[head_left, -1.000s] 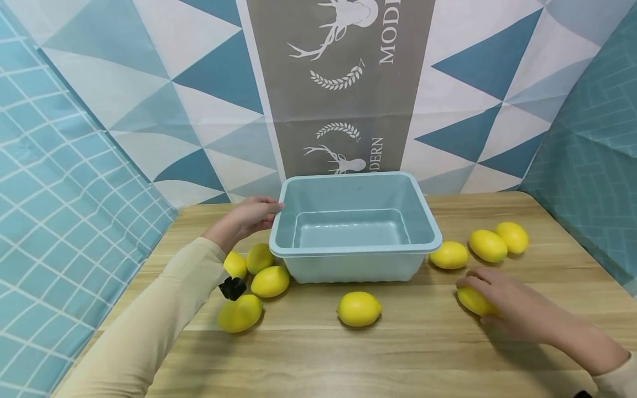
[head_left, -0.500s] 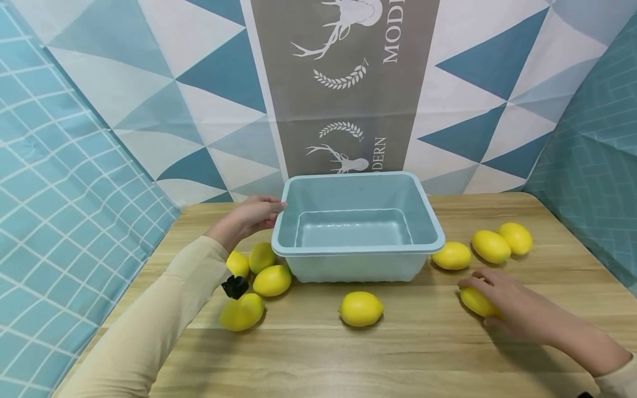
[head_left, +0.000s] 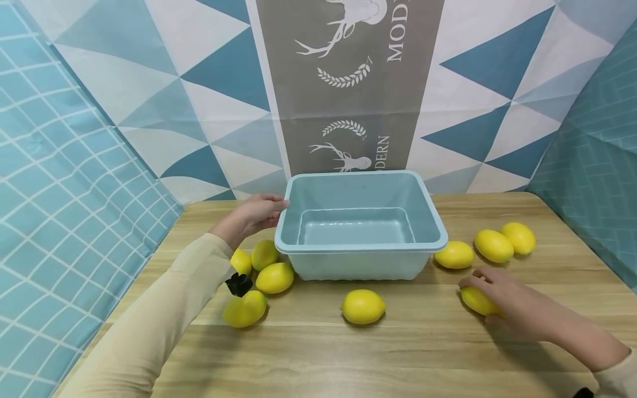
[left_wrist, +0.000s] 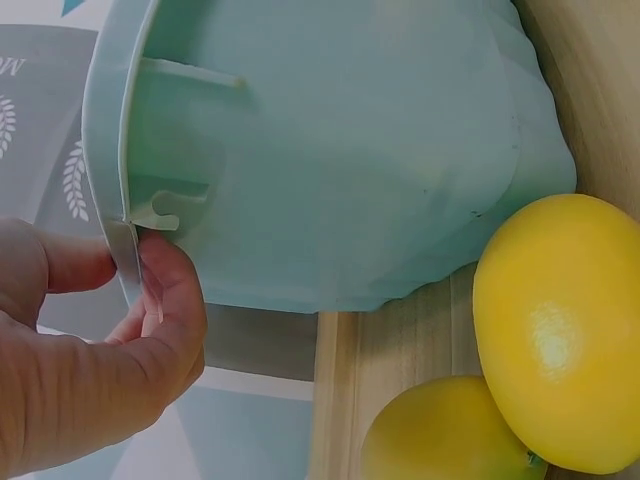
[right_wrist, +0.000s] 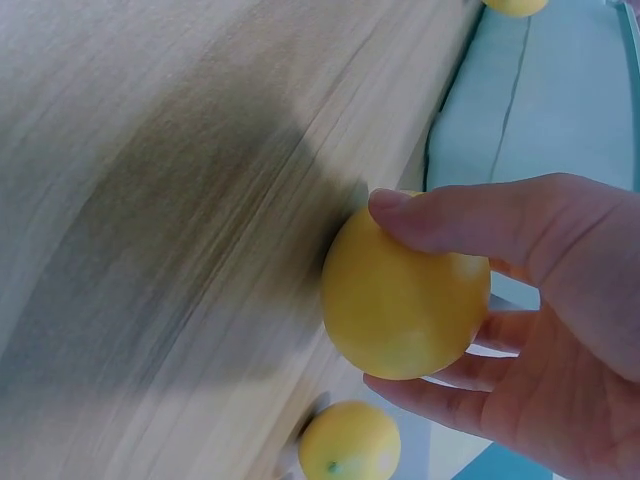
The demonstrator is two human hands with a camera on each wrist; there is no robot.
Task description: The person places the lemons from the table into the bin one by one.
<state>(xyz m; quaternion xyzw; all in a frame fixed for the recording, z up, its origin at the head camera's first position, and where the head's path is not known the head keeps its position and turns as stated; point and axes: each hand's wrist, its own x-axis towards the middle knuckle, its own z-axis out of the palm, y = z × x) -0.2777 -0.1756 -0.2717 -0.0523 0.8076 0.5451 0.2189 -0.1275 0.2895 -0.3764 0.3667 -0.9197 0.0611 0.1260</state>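
Note:
A light blue plastic basin stands at the back of the wooden table, with nothing inside it. My left hand pinches its left rim; in the left wrist view the thumb is on one side of the rim and curled fingers on the other. At the right, my right hand grips a lemon, thumb on one side and fingers on the other. That lemon appears to rest on the table in the right wrist view. One lemon lies in front of the basin.
Several lemons lie left of the basin, partly under the left forearm. To its right are three more lemons, the nearest close to the basin wall. A patterned cloth hangs behind the wooden table.
The whole head view has shifted slightly, so everything appears a little further right. Both hands keep their holds on the basin rim and the lemon.

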